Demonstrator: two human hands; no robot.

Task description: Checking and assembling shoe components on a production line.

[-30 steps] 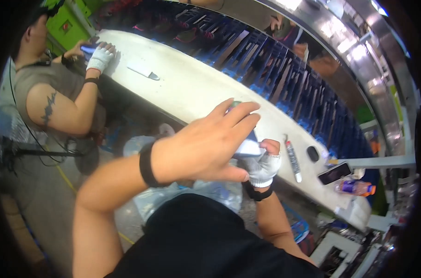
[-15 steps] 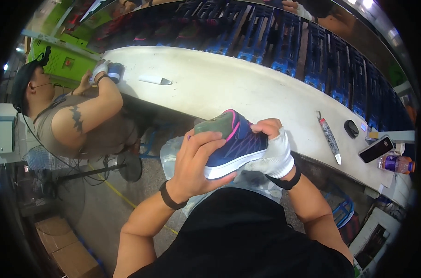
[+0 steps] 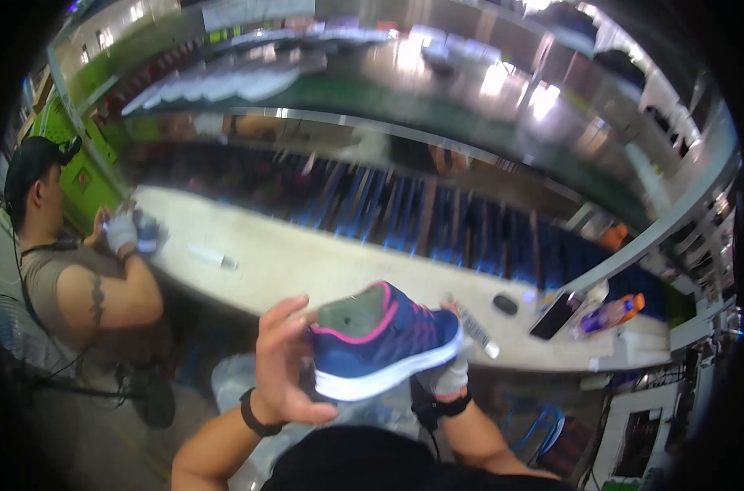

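A navy sneaker with pink collar trim and a white sole (image 3: 388,372) is held up over my lap, toe to the right. Inside its opening sits a green shoe last (image 3: 351,317). My right hand (image 3: 449,376), in a white fingerless glove, grips the toe end from behind and below; the shoe hides most of its fingers. At the heel, my bare left hand (image 3: 280,360) is spread, its fingers apart and its thumb low beside the sole. Whether it touches the heel is hard to tell.
Beyond the shoe runs a long white bench (image 3: 294,262). A knife-like tool (image 3: 478,331), a black round object (image 3: 505,305), a phone (image 3: 557,316) and a purple-labelled bottle (image 3: 607,316) lie at its right. Dark-blue conveyor slats (image 3: 404,217) pass behind. At left a co-worker (image 3: 102,286) handles another shoe.
The sneaker has turned, its toe now pointing right with the collar toward my left hand. My left fingers have spread from its side. The view has tilted up, showing an upper shelf.
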